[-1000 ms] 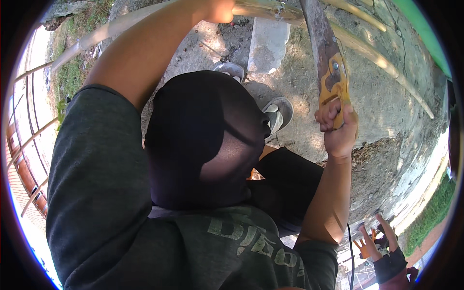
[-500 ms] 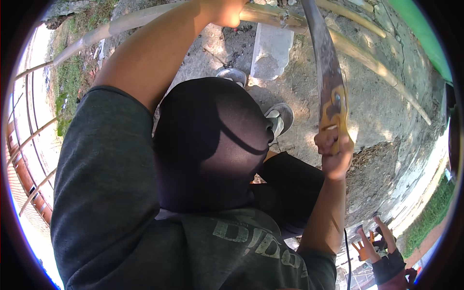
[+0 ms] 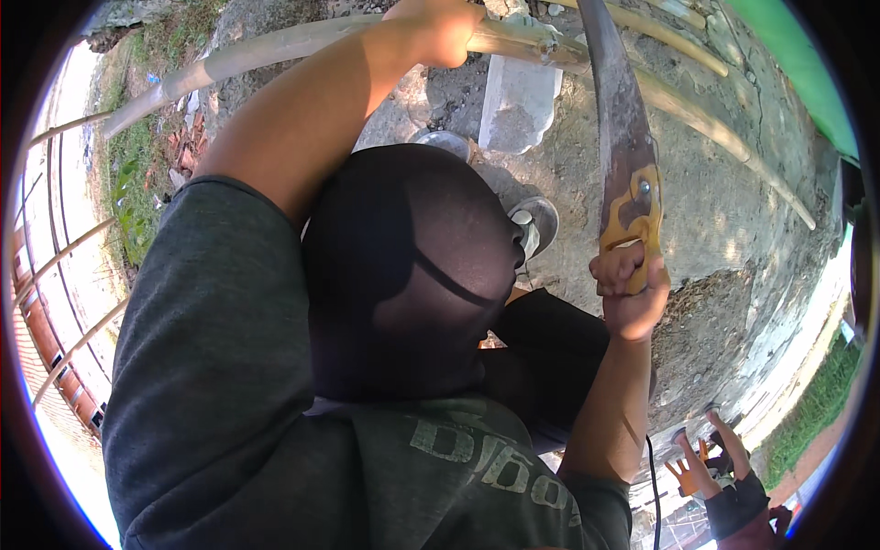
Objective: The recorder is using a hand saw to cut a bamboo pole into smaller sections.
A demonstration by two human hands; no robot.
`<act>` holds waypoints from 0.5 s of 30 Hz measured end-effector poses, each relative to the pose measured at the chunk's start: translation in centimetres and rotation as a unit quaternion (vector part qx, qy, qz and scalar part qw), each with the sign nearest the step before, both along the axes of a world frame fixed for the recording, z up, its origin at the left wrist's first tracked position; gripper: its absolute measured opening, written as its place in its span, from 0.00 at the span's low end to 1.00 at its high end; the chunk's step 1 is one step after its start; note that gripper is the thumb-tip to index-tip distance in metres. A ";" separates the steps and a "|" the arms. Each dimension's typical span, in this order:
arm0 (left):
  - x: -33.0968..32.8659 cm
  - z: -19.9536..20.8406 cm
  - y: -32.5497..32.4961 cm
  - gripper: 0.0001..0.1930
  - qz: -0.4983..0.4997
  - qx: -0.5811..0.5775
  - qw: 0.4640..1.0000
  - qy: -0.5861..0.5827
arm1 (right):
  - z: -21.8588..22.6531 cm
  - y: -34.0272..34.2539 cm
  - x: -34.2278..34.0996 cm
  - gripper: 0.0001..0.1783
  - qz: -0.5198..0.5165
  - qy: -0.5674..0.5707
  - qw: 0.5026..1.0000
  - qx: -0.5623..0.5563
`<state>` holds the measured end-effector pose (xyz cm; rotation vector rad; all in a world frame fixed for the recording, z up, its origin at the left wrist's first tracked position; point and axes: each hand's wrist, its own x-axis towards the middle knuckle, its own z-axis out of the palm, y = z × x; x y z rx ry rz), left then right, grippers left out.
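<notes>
My right hand (image 3: 632,291) is closed around the yellow handle of a handsaw (image 3: 620,115). Its dark, worn blade points away from me and crosses a long bamboo pole (image 3: 524,43) near the top of the view. On that pole, left of the blade, my left hand (image 3: 442,31) is closed, its fingertips partly hidden by the picture's edge. The pole runs on both sides of the saw, bending in the fisheye view. Whether the teeth have cut into the bamboo I cannot tell.
A pale concrete block (image 3: 519,103) lies beneath the pole, beside my sandalled feet (image 3: 534,227). Further bamboo poles (image 3: 678,44) rest on rough, cracked ground. At the lower right is another person (image 3: 733,504). A green surface (image 3: 793,64) borders the upper right.
The whole view has shifted slightly. My left hand sits a little lower and further right in the picture, still on the bamboo pole. The handsaw stays across it with only slight movement.
</notes>
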<state>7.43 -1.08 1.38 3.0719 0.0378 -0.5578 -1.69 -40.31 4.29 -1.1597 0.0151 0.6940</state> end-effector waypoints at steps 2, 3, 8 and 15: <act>-0.3 -0.4 -0.9 0.16 -0.022 0.008 1.000 0.003 | 0.6 2.1 2.1 0.26 -0.017 0.010 1.000 -0.023; -0.3 -0.3 -1.1 0.17 -0.024 -0.011 1.000 -0.014 | 0.8 3.0 3.8 0.25 -0.026 0.014 0.999 -0.041; -0.3 -0.4 -1.0 0.19 -0.010 -0.025 0.998 -0.053 | 1.3 4.3 5.3 0.25 -0.054 0.025 0.995 -0.076; -0.8 0.1 -1.1 0.18 -0.002 -0.064 0.997 -0.031 | 1.2 4.0 2.5 0.25 -0.042 -0.019 0.996 -0.076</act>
